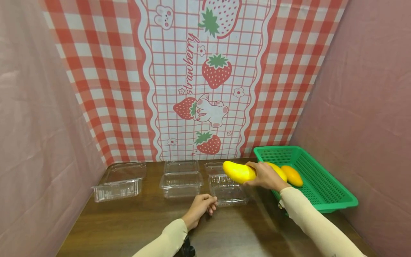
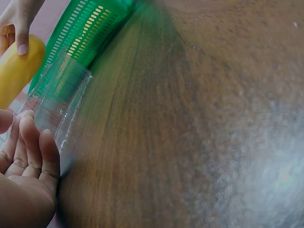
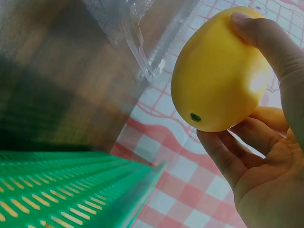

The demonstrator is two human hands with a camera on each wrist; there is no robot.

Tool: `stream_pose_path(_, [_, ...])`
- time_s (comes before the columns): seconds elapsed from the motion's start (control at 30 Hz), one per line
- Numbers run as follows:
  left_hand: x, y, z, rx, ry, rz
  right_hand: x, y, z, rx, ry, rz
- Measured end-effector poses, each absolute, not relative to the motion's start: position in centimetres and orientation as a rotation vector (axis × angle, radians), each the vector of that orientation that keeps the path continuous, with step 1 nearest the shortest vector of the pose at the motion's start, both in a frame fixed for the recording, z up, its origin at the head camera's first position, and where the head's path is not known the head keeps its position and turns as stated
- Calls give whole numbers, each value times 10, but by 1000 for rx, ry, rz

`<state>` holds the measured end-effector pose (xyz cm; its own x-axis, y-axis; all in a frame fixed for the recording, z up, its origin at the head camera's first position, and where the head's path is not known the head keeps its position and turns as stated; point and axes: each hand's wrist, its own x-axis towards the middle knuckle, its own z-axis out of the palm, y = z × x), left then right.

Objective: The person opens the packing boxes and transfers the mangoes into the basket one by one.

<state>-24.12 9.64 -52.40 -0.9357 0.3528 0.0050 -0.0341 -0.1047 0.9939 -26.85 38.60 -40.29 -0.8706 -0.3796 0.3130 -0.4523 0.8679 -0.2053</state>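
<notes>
My right hand (image 1: pixel 265 175) grips a yellow mango (image 1: pixel 238 172), thumb on one side and fingers on the other. In the head view the mango overlaps the back of the right-hand clear plastic box (image 1: pixel 228 192), whose lid stands open. Seen from the right wrist, a small dark green stem spot marks the near end of the mango (image 3: pixel 218 71). My left hand (image 1: pixel 201 208) holds nothing and lies low over the table in front of the boxes, its fingers (image 2: pixel 32 142) loosely bent near the right-hand box's edge.
A green slotted basket (image 1: pixel 324 185) stands at the right with another yellow mango (image 1: pixel 278 171) and an orange-yellow mango (image 1: pixel 293 175) in it. Two more clear boxes, a middle one (image 1: pixel 181 185) and a left one (image 1: pixel 117 189), stand along the back of the brown table (image 1: pixel 128 228). Cloth walls enclose it.
</notes>
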Motion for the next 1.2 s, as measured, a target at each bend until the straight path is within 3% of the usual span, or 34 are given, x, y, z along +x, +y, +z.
stream_pose_path(1.2, [-244,97,-525,356,1871,2124,-252,432,-388,418,-2810,569])
